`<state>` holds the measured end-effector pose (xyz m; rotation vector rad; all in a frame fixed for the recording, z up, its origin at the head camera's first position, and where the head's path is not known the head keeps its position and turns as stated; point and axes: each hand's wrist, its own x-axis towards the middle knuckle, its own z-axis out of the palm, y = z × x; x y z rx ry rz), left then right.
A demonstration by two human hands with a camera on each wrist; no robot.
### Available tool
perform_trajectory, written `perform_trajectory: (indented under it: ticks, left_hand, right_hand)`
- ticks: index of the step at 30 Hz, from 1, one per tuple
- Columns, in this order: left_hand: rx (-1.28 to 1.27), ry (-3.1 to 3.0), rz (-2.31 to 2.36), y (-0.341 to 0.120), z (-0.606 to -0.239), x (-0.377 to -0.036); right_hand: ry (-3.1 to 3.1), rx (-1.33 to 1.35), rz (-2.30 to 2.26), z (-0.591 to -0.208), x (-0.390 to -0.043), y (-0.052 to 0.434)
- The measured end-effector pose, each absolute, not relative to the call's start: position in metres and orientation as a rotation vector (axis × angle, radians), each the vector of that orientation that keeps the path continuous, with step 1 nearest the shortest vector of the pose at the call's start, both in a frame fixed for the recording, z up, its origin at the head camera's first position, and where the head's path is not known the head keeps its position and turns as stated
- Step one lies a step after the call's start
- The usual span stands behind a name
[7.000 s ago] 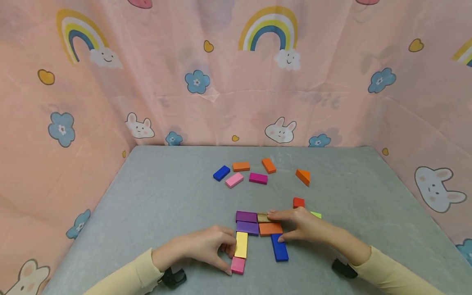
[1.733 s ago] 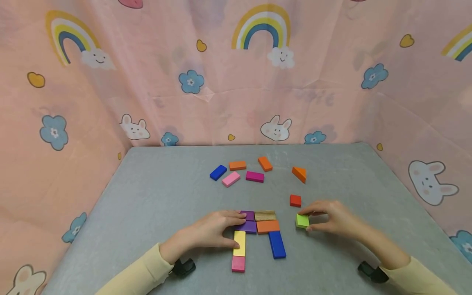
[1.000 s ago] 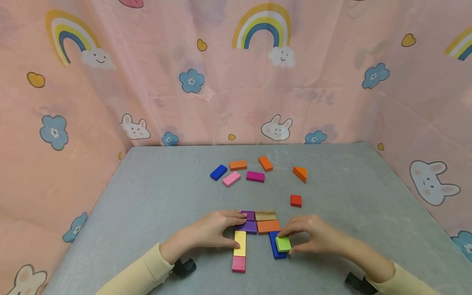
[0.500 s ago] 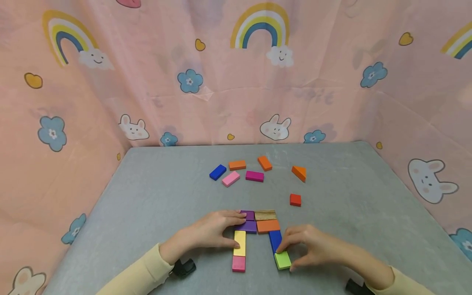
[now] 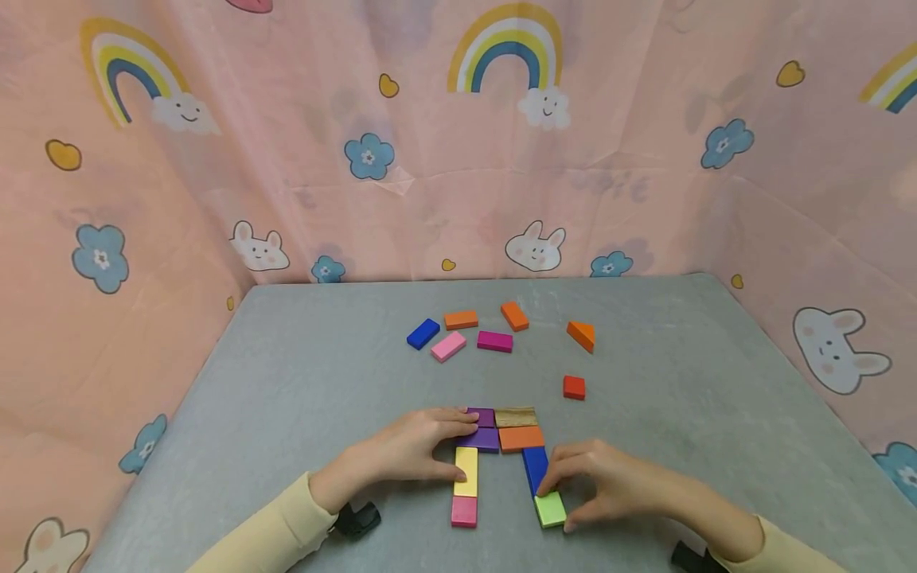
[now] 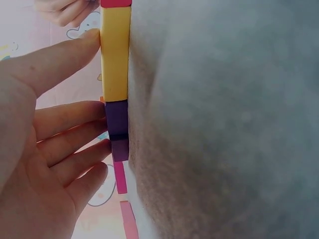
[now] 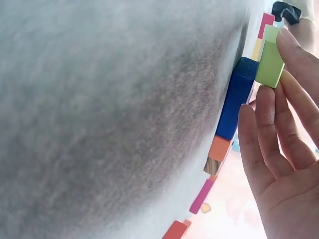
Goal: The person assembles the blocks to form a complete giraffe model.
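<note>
Green block [image 5: 550, 508] now below blue block [image 5: 533, 469]

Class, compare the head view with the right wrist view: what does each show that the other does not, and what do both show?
Only the head view shows the left hand resting against the yellow block and purple blocks, and the small red block lying apart on the grey table.

Only the right wrist view shows the green block from its side, with fingers around it.

Both show the right hand holding the green block at the near end of the blue block.
</note>
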<state>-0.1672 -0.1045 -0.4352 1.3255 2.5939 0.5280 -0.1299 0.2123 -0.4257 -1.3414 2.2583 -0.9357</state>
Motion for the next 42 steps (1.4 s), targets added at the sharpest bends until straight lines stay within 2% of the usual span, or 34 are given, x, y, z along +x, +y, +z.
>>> perform_trajectory:
  ticks: [42]
  left_hand:
    - [1.319,2.603,0.487,-0.103,-0.433,-0.165]
  right_hand:
    - [2.344,-1.204,-0.904,-0.434,-0.127,0.222]
